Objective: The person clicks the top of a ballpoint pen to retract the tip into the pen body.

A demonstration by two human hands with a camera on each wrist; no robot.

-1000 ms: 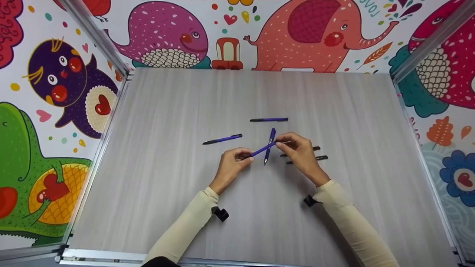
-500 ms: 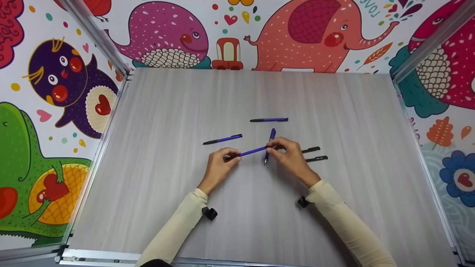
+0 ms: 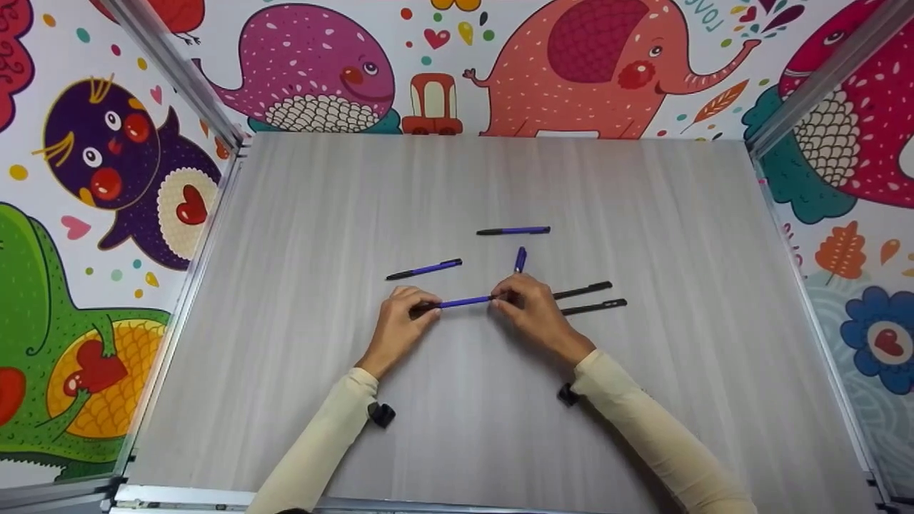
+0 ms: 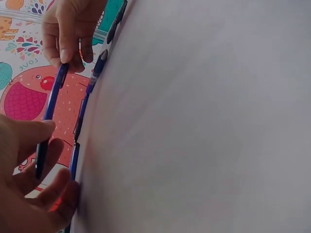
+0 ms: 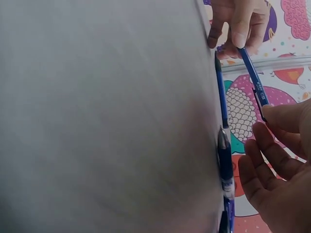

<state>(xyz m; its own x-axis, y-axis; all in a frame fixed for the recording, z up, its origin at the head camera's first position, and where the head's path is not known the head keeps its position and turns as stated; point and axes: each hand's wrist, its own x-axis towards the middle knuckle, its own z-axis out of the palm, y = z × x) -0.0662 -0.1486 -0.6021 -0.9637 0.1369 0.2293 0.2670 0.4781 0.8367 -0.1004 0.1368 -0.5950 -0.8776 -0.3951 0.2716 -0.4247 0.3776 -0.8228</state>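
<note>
Between both hands a blue pen with black ends (image 3: 464, 303) is held above the table, nearly level. My left hand (image 3: 400, 325) pinches its dark tip end between thumb and fingers. The clip end is pinched by my right hand (image 3: 532, 310); the clip shows in the right wrist view beside the thumb. Behind the right hand lies another blue pen (image 3: 520, 259), its lower part hidden in the head view. Two black pens (image 3: 585, 290) lie to the right of that hand, partly covered by it.
A blue-and-black pen (image 3: 424, 269) lies beyond the left hand, and a similar pen (image 3: 513, 230) farther back. The grey table (image 3: 343, 207) is bordered by metal rails and printed panels at the back and sides.
Both hands have moved left and slightly toward the body with the held pen, which has turned from slanted to nearly level. The other pens stay where they lay.
</note>
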